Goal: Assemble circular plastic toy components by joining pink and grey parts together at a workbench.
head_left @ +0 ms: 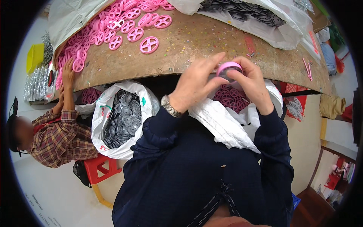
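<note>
My right hand (pixel 249 77) is closed around a small wheel (pixel 224 66), its thumb pressed on the face. The wheel has a pink rim and a dark grey disc inside it, and it is held tilted over the table's near edge. My left hand (pixel 196 81), with a metal watch on the wrist, is beside the wheel. Its fingers are stretched out and its thumb reaches toward the wheel's lower edge; whether it touches cannot be made out. Below my hands, a white sack (pixel 223 123) holds several pink wheel rims (pixel 230 99).
A pile of pink spoked rims (pixel 135 34) covers the table's (pixel 181 45) far left. Grey discs (pixel 242 13) lie on white sacking at the back. Another sack of grey discs (pixel 123 121) stands at left. A co-worker (pixel 62 132) sits at far left beside a red stool (pixel 101 166).
</note>
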Action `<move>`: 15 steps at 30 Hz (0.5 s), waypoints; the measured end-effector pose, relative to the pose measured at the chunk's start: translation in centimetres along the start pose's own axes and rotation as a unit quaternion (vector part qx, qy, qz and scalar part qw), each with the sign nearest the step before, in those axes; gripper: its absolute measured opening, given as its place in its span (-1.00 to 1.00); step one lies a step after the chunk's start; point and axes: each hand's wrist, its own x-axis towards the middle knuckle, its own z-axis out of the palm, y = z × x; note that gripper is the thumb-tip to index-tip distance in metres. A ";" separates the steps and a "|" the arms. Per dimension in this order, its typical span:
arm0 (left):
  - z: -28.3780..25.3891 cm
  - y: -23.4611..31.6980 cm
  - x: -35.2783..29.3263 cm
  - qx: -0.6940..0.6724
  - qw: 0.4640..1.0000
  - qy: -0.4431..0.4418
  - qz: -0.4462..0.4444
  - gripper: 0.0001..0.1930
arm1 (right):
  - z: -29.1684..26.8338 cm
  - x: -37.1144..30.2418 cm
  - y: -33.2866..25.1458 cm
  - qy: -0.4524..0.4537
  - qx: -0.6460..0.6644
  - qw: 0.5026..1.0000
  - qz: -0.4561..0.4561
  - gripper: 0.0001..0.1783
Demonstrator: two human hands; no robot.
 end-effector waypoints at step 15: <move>-8.7 -11.8 -0.2 0.430 0.882 0.132 -0.144 -0.27 | -4.7 -2.4 -1.5 -0.091 -0.407 0.909 0.006 -0.83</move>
